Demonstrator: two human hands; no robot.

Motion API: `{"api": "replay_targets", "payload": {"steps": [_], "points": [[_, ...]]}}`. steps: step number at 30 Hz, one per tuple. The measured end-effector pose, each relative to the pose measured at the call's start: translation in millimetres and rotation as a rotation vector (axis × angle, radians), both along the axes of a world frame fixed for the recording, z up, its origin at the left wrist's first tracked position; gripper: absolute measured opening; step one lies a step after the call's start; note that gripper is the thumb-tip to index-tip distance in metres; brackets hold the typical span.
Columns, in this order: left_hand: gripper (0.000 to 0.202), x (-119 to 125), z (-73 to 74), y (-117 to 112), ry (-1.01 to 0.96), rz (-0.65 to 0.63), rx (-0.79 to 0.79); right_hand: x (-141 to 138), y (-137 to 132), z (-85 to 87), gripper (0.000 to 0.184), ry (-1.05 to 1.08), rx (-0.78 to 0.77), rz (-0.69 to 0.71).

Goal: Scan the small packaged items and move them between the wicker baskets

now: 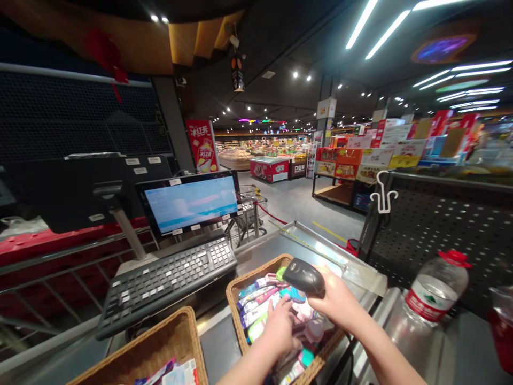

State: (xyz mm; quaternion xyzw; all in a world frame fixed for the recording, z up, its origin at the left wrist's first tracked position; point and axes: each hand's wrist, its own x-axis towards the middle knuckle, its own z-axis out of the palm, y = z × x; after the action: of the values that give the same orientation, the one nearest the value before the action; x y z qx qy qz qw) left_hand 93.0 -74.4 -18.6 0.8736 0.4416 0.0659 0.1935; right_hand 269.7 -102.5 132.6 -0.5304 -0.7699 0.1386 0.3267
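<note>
A black barcode scanner (304, 275) is in my right hand (331, 299), its head pointing left over a wicker basket (231, 291). Small colourful packages, several of them slim and tube-like (256, 299), fill this basket. My left hand (278, 326) reaches down among them, fingers apart and touching the packages; whether one lies under the fingertips is hidden. To the lower left stands a second wicker basket (182, 326), holding a few packages (180, 373) at its bottom.
Left of the full basket are a keyboard (172, 283) and a lit monitor (192, 200). A large water bottle (436, 289) with a red cap stands on the right, beside a perforated black panel (449, 224) bearing a white hook (383, 192). The metal counter (320, 246) extends behind the basket.
</note>
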Motion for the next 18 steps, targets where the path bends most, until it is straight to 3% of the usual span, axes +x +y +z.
{"api": "replay_targets", "payload": {"steps": [3, 13, 18], "points": [[0.033, -6, 12.7, -2, -0.035, 0.052, 0.046, 0, 2, 1.8, 0.042, 0.003, -0.013, 0.002], [0.048, -57, 43.3, 4, -0.013, 0.067, 0.342, 0, -1, 0.8, 0.042, 0.013, 0.022, -0.01], [0.034, -87, 57.8, 9, -0.011, 0.092, 0.42, -1, -4, 3.5, 0.038, 0.004, 0.059, -0.002]]}}
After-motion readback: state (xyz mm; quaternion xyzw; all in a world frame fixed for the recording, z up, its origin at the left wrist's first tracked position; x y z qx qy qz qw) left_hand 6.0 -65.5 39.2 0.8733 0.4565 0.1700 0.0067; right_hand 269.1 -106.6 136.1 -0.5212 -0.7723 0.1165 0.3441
